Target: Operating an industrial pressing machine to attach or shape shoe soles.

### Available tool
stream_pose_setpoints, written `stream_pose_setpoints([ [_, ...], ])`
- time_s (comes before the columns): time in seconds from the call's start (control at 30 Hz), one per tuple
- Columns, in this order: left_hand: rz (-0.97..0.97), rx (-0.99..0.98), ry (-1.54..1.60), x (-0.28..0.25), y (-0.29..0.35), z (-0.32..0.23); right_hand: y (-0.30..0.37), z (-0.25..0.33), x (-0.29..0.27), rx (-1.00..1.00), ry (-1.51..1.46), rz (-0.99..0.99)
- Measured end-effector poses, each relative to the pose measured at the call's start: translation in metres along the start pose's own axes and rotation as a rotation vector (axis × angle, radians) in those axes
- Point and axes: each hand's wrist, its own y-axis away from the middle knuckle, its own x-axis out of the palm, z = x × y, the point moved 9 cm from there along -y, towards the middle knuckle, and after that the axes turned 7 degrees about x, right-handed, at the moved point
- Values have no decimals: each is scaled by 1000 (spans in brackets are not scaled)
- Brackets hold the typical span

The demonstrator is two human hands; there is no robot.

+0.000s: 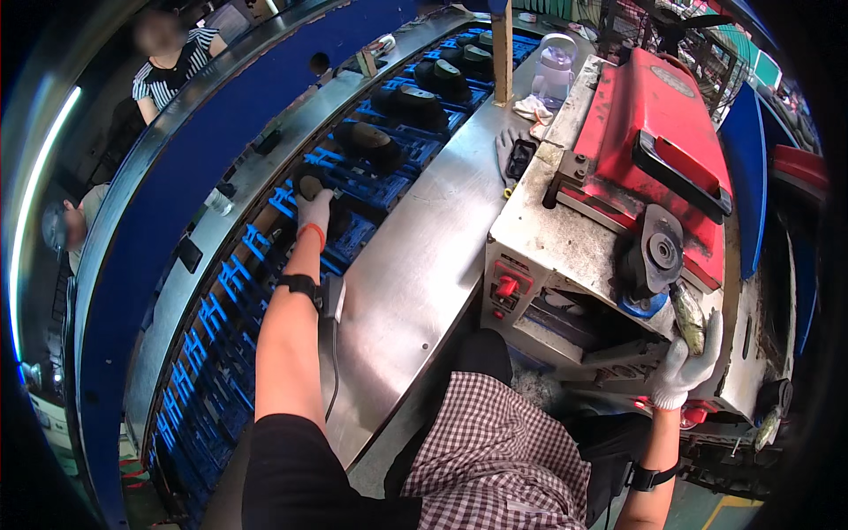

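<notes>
Our white-gloved left hand (pixel 313 210) is clamped on a dark shoe last (pixel 309 185) on the blue slatted conveyor (pixel 221 291). Our white-gloved right hand (pixel 687 362), well apart, grips a greenish worn brush-like tool (pixel 688 318) just below the black round wheel (pixel 661 252) of the red-topped grey metal machine (pixel 654 115).

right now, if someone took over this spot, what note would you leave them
Left hand: gloved, reaching onto the blue conveyor, gripping a dark shoe.
Right hand: gloved, holding a shoe sole against the black press head of the red and white machine.
Done: several dark shoes sit in a row further up the belt.
Left: the shoe in the left hand is not yet off the belt; sole remains at the machine.
</notes>
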Motion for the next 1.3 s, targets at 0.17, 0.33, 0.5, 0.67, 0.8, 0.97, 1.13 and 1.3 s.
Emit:
stream_pose_setpoints([
  [0.17,84,112,-134,8,62,-19,-2,18,5,-73,116,14],
  [0.33,349,363,-353,41,166,-90,-17,31,1,-38,84,43],
  [0.5,650,625,-909,99,231,-69,-30,51,2,0,2,82],
  [0.67,444,675,-821,103,246,-68,-58,81,4,52,-151,216],
  [0.8,397,721,-777,100,256,-76,-79,95,10,54,-195,225],
  [0.97,332,763,-755,100,258,-81,-68,74,16,115,-372,153],
  [1.13,307,774,-740,99,260,-81,-64,60,22,313,-441,245],
  [1.3,305,762,-741,96,261,-82,-68,64,26,343,-321,402],
])
